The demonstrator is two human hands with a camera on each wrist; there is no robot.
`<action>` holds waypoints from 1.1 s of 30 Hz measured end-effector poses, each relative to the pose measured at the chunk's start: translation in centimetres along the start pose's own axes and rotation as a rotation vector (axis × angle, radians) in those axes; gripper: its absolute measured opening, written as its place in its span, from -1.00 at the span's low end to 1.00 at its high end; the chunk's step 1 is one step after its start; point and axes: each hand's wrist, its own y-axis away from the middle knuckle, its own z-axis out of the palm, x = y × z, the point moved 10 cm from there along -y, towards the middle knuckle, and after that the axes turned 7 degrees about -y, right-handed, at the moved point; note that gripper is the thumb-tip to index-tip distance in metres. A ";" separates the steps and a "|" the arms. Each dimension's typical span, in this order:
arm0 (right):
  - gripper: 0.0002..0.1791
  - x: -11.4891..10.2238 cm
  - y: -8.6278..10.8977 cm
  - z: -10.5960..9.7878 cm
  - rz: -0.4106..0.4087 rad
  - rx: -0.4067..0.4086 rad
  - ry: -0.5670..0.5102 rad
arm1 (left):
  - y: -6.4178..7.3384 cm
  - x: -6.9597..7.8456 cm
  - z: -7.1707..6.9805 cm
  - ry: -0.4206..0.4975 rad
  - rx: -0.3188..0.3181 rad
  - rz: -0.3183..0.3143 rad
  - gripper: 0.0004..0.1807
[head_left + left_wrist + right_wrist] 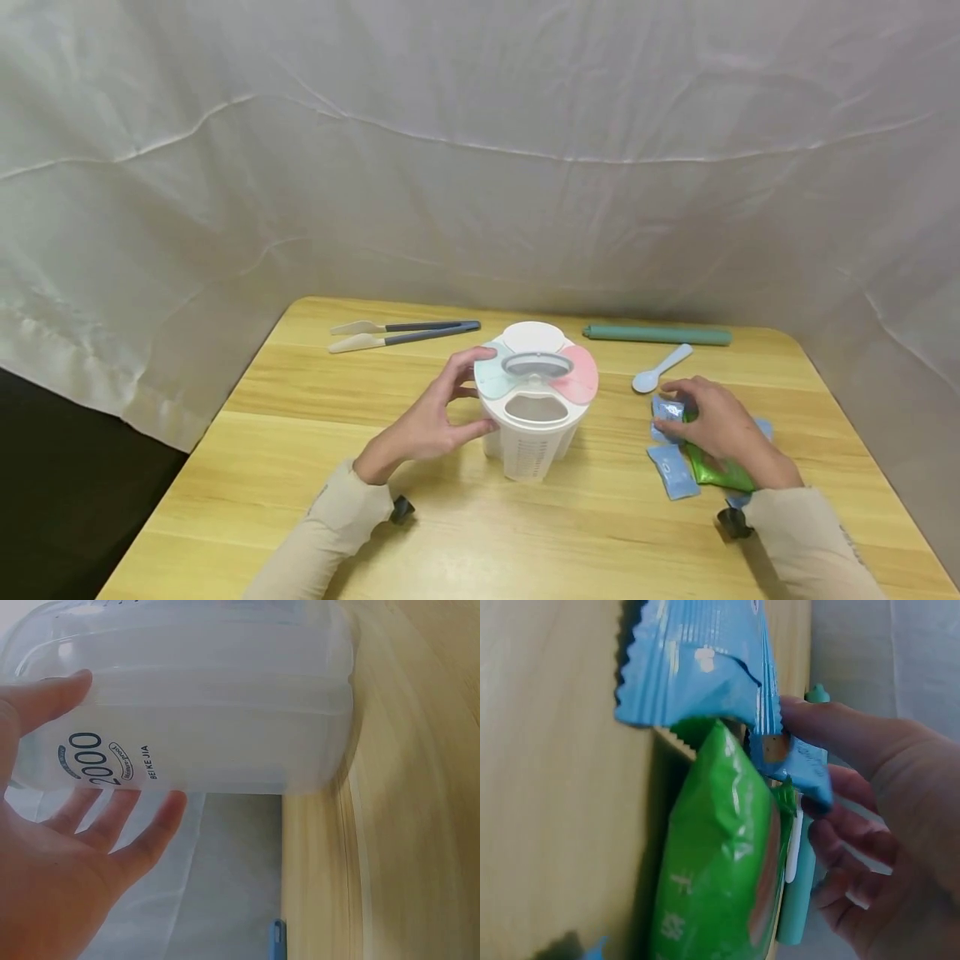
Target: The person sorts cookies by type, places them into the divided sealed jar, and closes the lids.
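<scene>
- Right hand [712, 423]: thumb and finger pinching blue packet [667, 410], right of container.
- Left hand [426, 423]: fingers spread, gripping lidded container [528, 454], upright on table [262, 475].
- Green packet [720, 475] under right hand; pale spoon [647, 382] just beyond.
- Tongs [423, 334] back left.

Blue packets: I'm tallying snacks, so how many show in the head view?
4: one blue packet at the right hand, another nearer the wearer, one right of the hand, one beside the cuff; others may be hidden.
</scene>
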 end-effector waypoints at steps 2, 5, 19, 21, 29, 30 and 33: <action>-0.34 -0.3 0.0 -0.2 -0.009 0.025 -0.003 | 0.0 0.0 0.0 -0.003 -0.003 -0.003 0.05; -0.45 -0.9 0.0 -0.7 -0.037 0.078 -0.024 | 0.2 0.0 0.0 -0.008 -0.004 -0.007 0.05; -0.27 -6.5 1.5 -5.8 -0.296 0.591 -0.368 | 0.3 -0.1 -0.1 -0.004 -0.006 -0.007 0.05; -0.33 -7.7 1.8 -6.6 -0.344 0.643 -0.429 | 0.3 -0.2 0.0 0.001 -0.007 -0.012 0.05; -0.54 -13.5 3.2 -8.3 -0.554 0.732 -0.536 | 0.1 -0.3 0.1 0.026 -0.013 -0.027 0.05; -0.55 -14.2 3.4 -8.4 -0.584 0.730 -0.551 | 0.1 -0.3 0.1 0.031 -0.015 -0.028 0.05; -0.61 -16.0 4.1 -8.8 -0.648 0.713 -0.599 | 0.1 -0.3 0.4 0.043 -0.023 -0.031 0.05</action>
